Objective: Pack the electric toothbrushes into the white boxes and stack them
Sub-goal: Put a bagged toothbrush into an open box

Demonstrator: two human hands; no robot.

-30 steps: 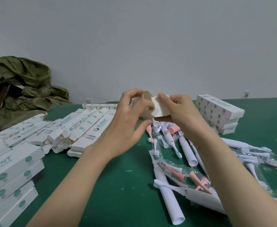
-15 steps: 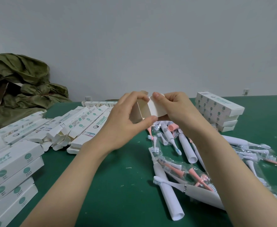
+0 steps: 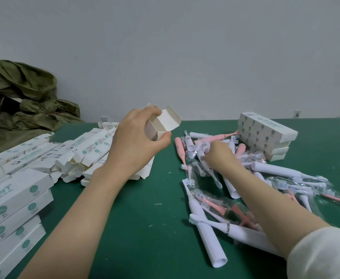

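Your right hand (image 3: 218, 156) reached into the loose heap of white and pink electric toothbrushes (image 3: 203, 200) on the green-covered surface (image 3: 145, 228). Its knuckles were up and its fingertips were buried among clear plastic wrappers, so whether they gripped anything could not be told. Your left hand (image 3: 136, 146), raised just left of that heap, curled thumb and fingers round a narrow white cardboard box (image 3: 164, 124). The box's near end was open with the flaps standing out, and the hand covered most of its length.

Behind the heap to the right stood a stack of closed white boxes with green dots (image 3: 265, 135), its lettering too faint to read. Left of the heap lay a row of unfilled white boxes with open ends (image 3: 80, 152). One seemed to read "WISDENT"; the smaller print was illegible. Further left of the heap, a second pile of closed white boxes (image 3: 14, 198) was cut by the frame edge, showing only "DENT" in green. Beyond it a crumpled olive-green cloth (image 3: 24, 91) ran out of view. A white sleeve (image 3: 322, 256) covered your right forearm at the bottom corner.
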